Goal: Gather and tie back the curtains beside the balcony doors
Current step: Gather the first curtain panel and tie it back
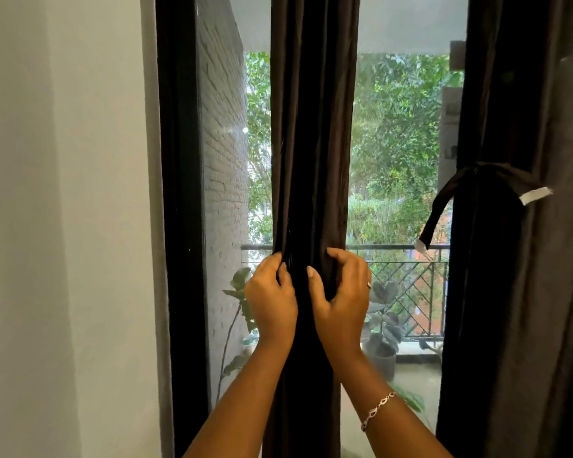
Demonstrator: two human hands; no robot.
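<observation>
Your left hand (pixel 272 299) & right hand (pixel 343 292) nearest, both w/ fingers (pixel 339 256) clamped on the gathered dark curtain (pixel 315 143) at centre, hanging in front of the balcony door glass (pixel 397 133), second curtain (pixel 523 292) far right w/ tie-back (pixel 444 206) wrapped round it, one end dangling loose.

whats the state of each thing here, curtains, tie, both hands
middle curtain: bunched into a narrow column, no tie on it
right curtain: gathered, tie around it
tie: looped round the right curtain, one end hanging loose
left hand: closed grip on the middle curtain's left edge
right hand: closed grip on the middle curtain's right side
bracelet: on the right wrist
</observation>
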